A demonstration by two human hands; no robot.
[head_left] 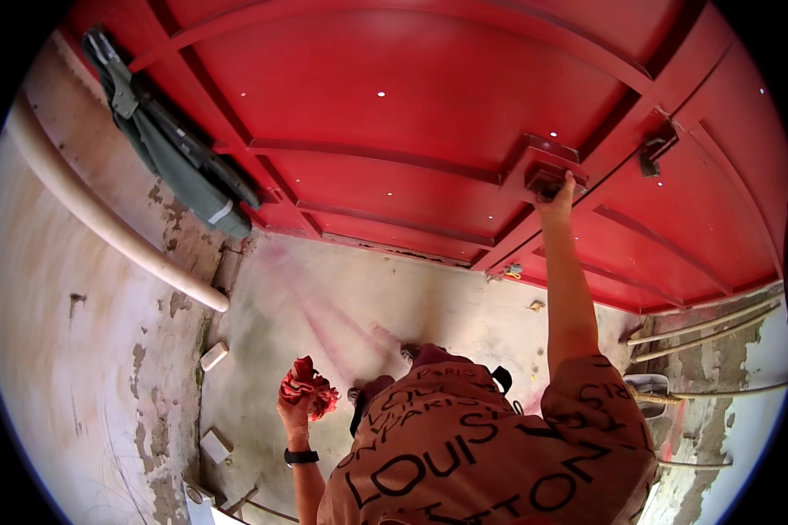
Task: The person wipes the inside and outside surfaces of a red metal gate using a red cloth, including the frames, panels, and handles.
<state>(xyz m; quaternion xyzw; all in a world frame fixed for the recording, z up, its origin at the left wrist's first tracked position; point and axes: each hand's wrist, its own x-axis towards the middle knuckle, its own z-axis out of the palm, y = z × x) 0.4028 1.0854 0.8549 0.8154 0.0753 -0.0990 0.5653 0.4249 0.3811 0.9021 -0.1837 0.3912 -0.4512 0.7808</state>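
My left hand (296, 422), low and left of my body, is closed round a crumpled red cloth (308, 389); a dark band circles that wrist. My right arm reaches far forward to a big red metal door (394, 96) with raised ribs. There my right hand (557, 203) grips a dark, box-shaped lock (543, 178) beside the seam between two door leaves. The thumb shows along the lock's right side, while the other fingers are partly hidden. On the right leaf, across the seam, sits a dark metal latch piece (650, 157).
A folded dark green item with a metal frame (171, 140) leans against the door at left. Near it a thick pale pipe (114, 210) runs along the peeling wall. White blocks (214, 355) lie on the concrete floor (271, 289); several poles (705, 326) stand at right.
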